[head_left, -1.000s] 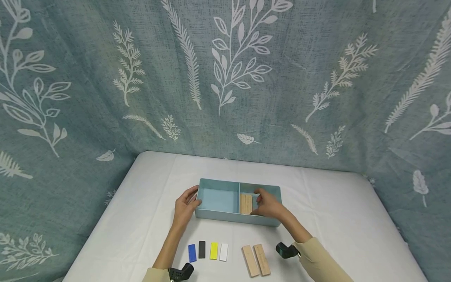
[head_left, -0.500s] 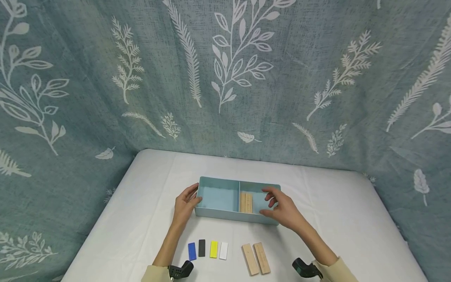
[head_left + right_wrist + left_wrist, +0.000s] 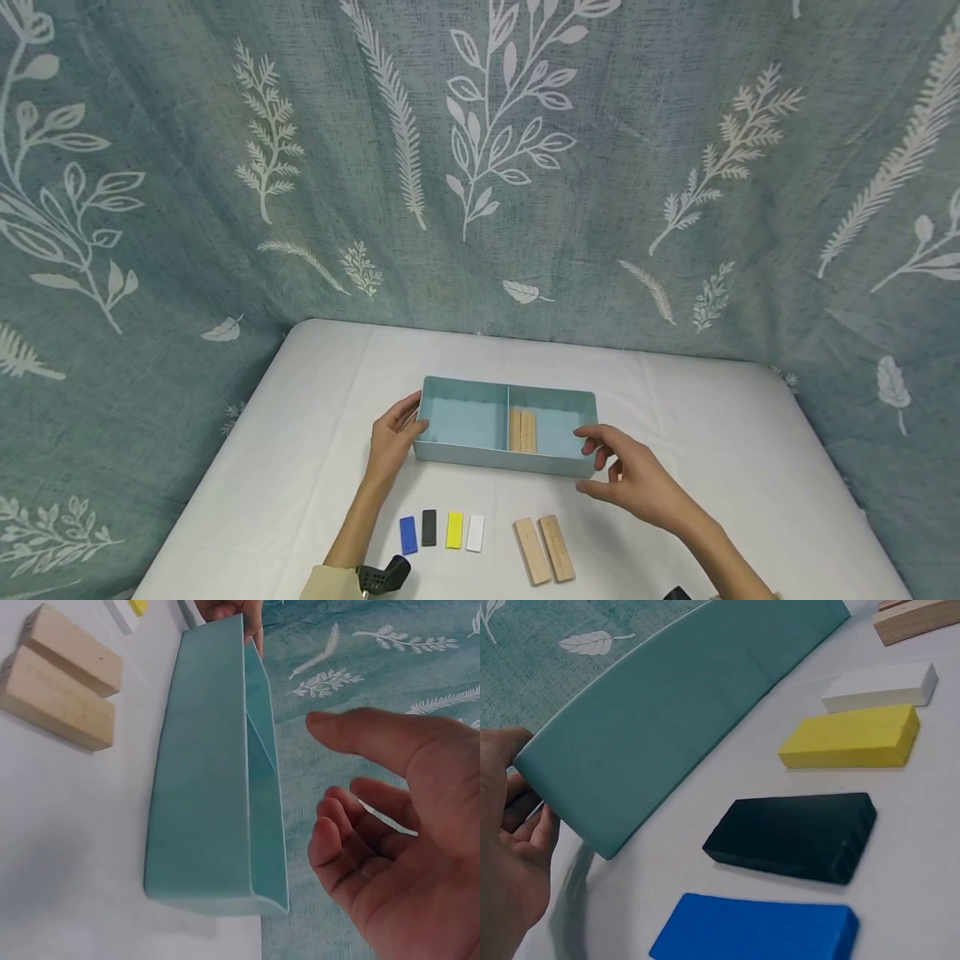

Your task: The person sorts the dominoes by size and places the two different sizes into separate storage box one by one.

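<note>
A light blue two-compartment box [image 3: 480, 456] stands on the white table. My left hand [image 3: 392, 442] holds its left end, with the thumb at the rim and the fingers against the outer side. Two wooden blocks [image 3: 522, 431] stand side by side against the divider in the right compartment. My right hand [image 3: 637, 479] hovers off the box's front right corner, holding nothing, its thumb and fingers apart and loosely bent. In the right wrist view that hand [image 3: 405, 825] is clear of the box wall [image 3: 202, 772].
In front of the box lie a blue block [image 3: 408, 535], a black block [image 3: 429, 527], a yellow block [image 3: 454, 530] and a white block [image 3: 476, 533] in a row. Two more wooden blocks [image 3: 543, 550] lie to their right. A patterned curtain [image 3: 480, 167] hangs behind the table.
My right hand has come out of the right compartment and moved right and toward me, leaving the wooden blocks standing inside. My left hand has stayed on the box.
</note>
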Demonstrator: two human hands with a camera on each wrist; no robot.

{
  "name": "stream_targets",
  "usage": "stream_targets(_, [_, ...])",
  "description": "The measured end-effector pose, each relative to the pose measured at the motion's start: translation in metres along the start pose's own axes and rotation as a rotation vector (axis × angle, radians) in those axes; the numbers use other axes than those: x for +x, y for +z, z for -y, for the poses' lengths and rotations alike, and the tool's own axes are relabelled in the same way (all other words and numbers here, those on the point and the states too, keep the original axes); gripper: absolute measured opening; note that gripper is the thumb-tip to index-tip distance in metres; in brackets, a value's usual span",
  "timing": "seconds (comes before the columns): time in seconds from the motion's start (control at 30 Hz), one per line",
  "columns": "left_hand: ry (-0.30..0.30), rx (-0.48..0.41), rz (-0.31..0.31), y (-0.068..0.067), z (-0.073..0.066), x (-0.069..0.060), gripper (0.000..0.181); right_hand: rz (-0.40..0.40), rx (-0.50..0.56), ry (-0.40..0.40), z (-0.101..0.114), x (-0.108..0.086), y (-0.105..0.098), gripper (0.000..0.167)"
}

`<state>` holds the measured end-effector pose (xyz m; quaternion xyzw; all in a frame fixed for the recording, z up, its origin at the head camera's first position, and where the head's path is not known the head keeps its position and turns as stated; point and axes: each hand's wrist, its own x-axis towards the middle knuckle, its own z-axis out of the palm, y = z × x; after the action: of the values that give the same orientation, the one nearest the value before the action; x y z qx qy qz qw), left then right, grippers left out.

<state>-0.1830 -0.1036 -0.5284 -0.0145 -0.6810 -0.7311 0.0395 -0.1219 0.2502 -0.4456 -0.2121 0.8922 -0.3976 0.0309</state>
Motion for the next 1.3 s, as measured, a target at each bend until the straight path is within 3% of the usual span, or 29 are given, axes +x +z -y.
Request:
stream_targets(0.63, [-0.006, 0.003, -0.021, 0.000, 0.001, 0.000, 0.049, 0.192, 0.090, 0.065, -0.027, -0.035, 0.019, 0.066])
stream_targets(0.97, [-0.001, 0.012, -0.024, 0.000, 0.000, 0.000, 0.049, 0.260, 0.113, 0.003, -0.038, -0.041, 0.036, 0.075])
stream_targets(1.3, [-0.001, 0.044, -0.017, 0.000, -0.002, -0.001, 0.049, 0.294, 0.067, -0.050, -0.043, -0.041, 0.047, 0.082])
